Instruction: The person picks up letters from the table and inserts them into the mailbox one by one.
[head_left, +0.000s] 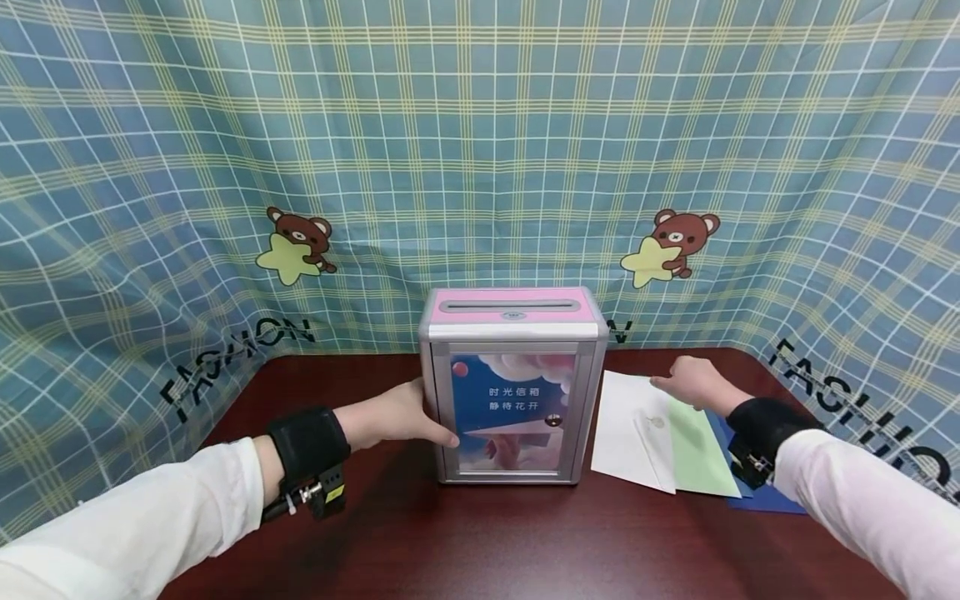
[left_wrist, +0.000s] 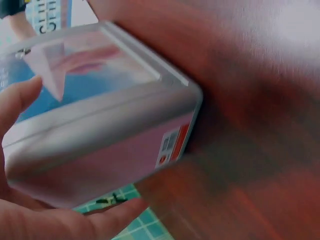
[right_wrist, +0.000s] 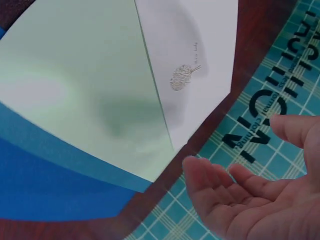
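Observation:
A pink and silver letter box (head_left: 513,392) stands upright on the table, with a slot (head_left: 510,306) in its top and a picture with Chinese text on its front door. My left hand (head_left: 397,417) grips the box by its left side. In the left wrist view the thumb (left_wrist: 22,97) lies over the front, and other fingers (left_wrist: 115,217) reach round toward the back. Over the far edge of some fanned-out envelopes or sheets hovers my right hand (head_left: 697,385), holding nothing, fingers loosely bent and thumb apart. A white one (head_left: 621,425) bears a small leaf print; a pale green one (right_wrist: 75,75) overlaps it.
Blue sheets or envelopes (head_left: 765,502) lie under the green one at the right. A keyhole lock (head_left: 553,421) is set in the box door. Plaid curtain cloth (head_left: 495,167) with bear prints hangs behind and along both sides of the dark red table (head_left: 480,542).

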